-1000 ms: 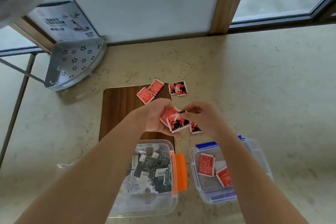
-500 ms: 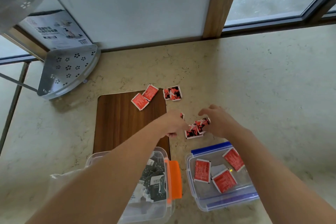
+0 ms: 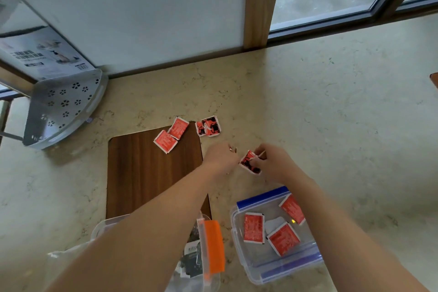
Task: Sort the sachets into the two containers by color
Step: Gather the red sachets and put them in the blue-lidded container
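Note:
My right hand (image 3: 272,165) pinches a red-and-black sachet (image 3: 248,163) just above the counter. My left hand (image 3: 220,157) is curled beside it, with a sliver of sachet edge showing at its fingertips. Two red sachets (image 3: 171,134) lie at the far edge of the wooden board, and a red-and-black sachet (image 3: 208,126) lies on the counter past it. The blue-clipped container (image 3: 260,199) at my right forearm holds three red sachets (image 3: 283,238). The orange-clipped container (image 3: 213,244), partly hidden by my left arm, holds dark sachets (image 3: 193,253).
A dark wooden board (image 3: 147,173) lies on the beige marble counter (image 3: 331,125). A perforated grey metal rack (image 3: 61,106) with a printed box leans at the far left. A wall panel and window frame (image 3: 260,2) close off the back.
The bunch of red sachets held by both hands is gone from the left hand; three red sachets now lie in the blue-clipped container. My right hand keeps one red-and-black sachet. The camera shifted.

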